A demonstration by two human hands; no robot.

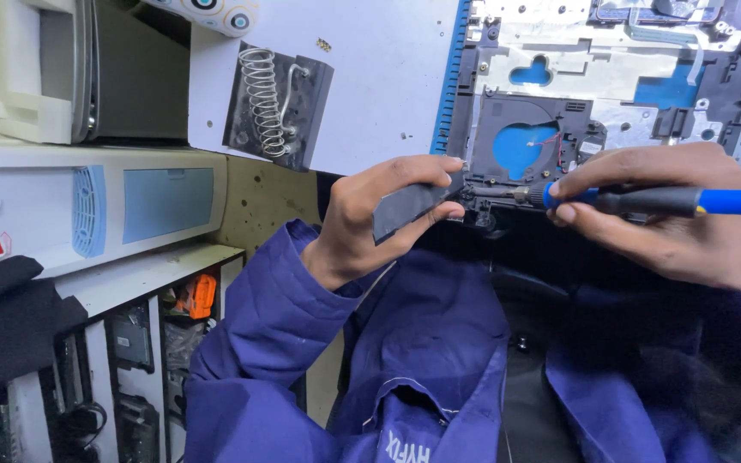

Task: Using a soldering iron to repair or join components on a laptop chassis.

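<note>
At centre frame, the left hand (370, 214) pinches a dark grey flat component (409, 210) between thumb and fingers, holding it tilted. Its upper right end touches the lower edge of the opened laptop chassis (611, 77). The right hand (671, 214), at centre right, is closed around a screwdriver (662, 201) with a black and blue handle. The tool lies horizontal, with its metal tip pointing left toward the dark part at the chassis edge. Whether the tip touches a screw cannot be determined.

The chassis occupies the upper right of the frame, showing a round fan recess with blue backing. A soldering iron stand (272, 107) with 1 coiled spring holder lies on the white worktop (379, 77) at upper centre. Both arms wear blue sleeves (276, 326). Beige equipment housings (96, 201) fill the left side of the frame.
</note>
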